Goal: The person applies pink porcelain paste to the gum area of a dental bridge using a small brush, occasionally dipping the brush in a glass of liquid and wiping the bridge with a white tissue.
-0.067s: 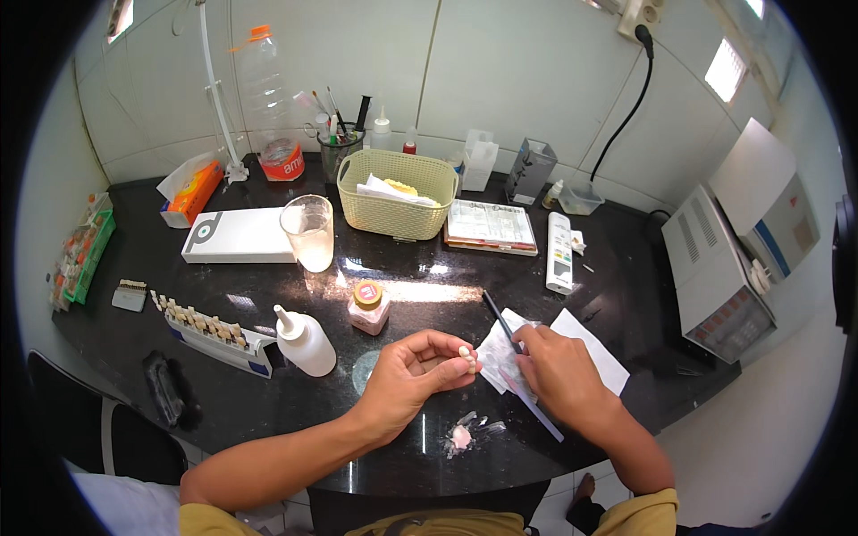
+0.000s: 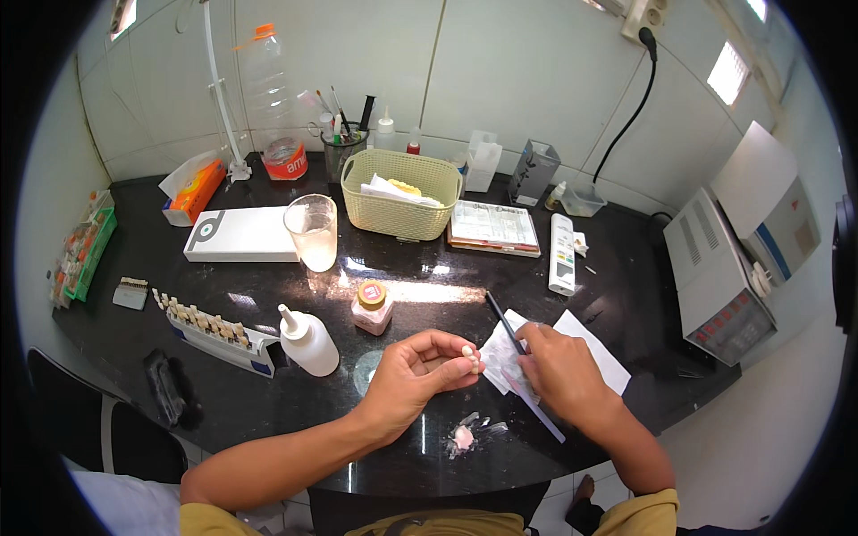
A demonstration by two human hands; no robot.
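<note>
In front of my chest my left hand (image 2: pixel 409 380) pinches a few small ivory, tooth-like pieces (image 2: pixel 472 357) between thumb and fingers. My right hand (image 2: pixel 570 371) lies low over white papers (image 2: pixel 594 348), its thumb and fingertips closed on a slim dark stick (image 2: pixel 502 314). In line with the stick, a pale strip (image 2: pixel 543 422) slants out from under this hand toward the near edge. Below and between the hands a small pink mound (image 2: pixel 463 437) sits on the black table amid whitish smears. Beside my left hand lies a round glassy disc (image 2: pixel 365 368), partly covered.
Left of my hands stand a white squeeze bottle (image 2: pixel 309 343), a gold-capped jar of pink material (image 2: pixel 372 309) and a tooth shade guide (image 2: pixel 214 332). Farther back are a cloudy glass (image 2: pixel 313 234), a woven basket (image 2: pixel 393 219) and a remote (image 2: pixel 561 255). A boxy appliance (image 2: pixel 706 277) occupies the right.
</note>
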